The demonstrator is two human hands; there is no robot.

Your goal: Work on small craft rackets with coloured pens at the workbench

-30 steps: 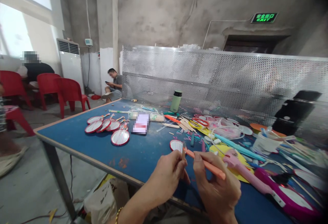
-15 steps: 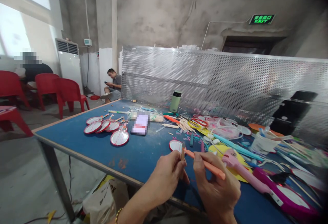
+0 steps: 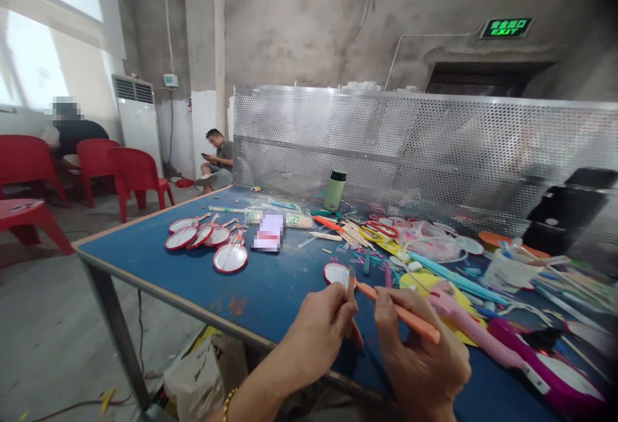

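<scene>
At the near edge of a blue-topped table, two bare hands are working close together. Left hand: forearm is slanting up from the bottom, a gold beaded bracelet circling the wrist; thumb and fingers are pinching a flat brown stick, keeping it nearly upright. Right hand: fingers are gripping a slim orange pen-shaped tool pencil-fashion, tip pointing at the stick; cannot tell whether the two are touching. A round white disc with a red rim is lying just beyond, partly behind the stick.

Silver perforated metal panel is standing along the table's far side. Rough grey wall is rising behind; a tall white air conditioner is standing at far left.

Counts: at least five red-rimmed white discs are clustering on the table's left; one phone with a blurred screen is lying beside them. One pale green tumbler with a black lid, one white cup, one lit green exit sign are showing. Pale wooden sticks are lying too jumbled to count. Two people are sitting beyond, near three red plastic chairs with backs showing.
</scene>
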